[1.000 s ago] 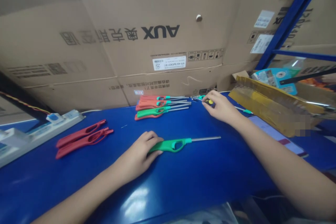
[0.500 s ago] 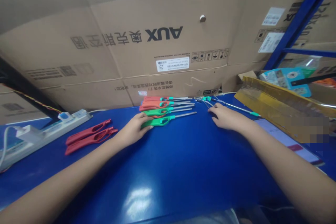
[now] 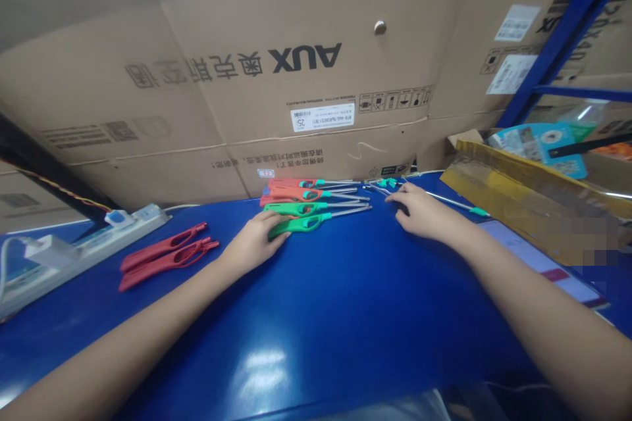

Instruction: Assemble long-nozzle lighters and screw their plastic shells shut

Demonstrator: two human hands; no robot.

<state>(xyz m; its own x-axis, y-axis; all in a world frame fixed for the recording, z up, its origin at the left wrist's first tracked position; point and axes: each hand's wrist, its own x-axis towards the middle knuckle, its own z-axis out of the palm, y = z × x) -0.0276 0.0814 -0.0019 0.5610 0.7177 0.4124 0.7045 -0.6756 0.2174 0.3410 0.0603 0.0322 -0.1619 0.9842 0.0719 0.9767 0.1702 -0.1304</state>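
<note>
My left hand [image 3: 254, 242] is closed on the handle end of the nearest green lighter [image 3: 302, 223], whose metal tube points right. Behind it lie another green lighter [image 3: 284, 209] and several orange-red ones [image 3: 291, 194], side by side. My right hand [image 3: 417, 210] is at the back right, fingers bent over thin wires and small teal parts [image 3: 388, 183]; what its fingertips hold is too small to tell. A metal rod with a teal end [image 3: 459, 204] lies beyond that hand. Two dark red handle shells [image 3: 165, 255] rest left of my left hand.
A white power strip [image 3: 89, 253] with plugs is at the left. Cardboard boxes [image 3: 222, 112] stand behind the blue table [image 3: 316, 316]. At the right are a phone [image 3: 543, 263], a yellow-taped cardboard piece [image 3: 523, 204] and a blue metal frame [image 3: 557, 33].
The green lighter under my left hand has turned slightly, its tube now angled up more to the right. My right hand has shifted slightly left and back toward the wires.
</note>
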